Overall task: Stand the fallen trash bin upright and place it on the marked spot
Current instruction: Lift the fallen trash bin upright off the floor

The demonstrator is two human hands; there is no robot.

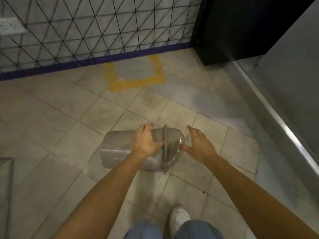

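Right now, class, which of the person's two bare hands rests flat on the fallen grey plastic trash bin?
The left hand: its palm lies on the grey plastic trash bin. The right hand is spread open beside the bin's rim end.

Grey trash bin (119, 149) on its side on tiles, left hand (146, 142) on it, right hand (198, 144) beside; yellow marked spot (136, 81) beyond

place: indoor utility or service corner | evidence: worn tiled floor (72, 135), yellow floor marking (136, 81) upper centre, wire-grid wall panel (96, 26), wall socket (10, 25) upper left
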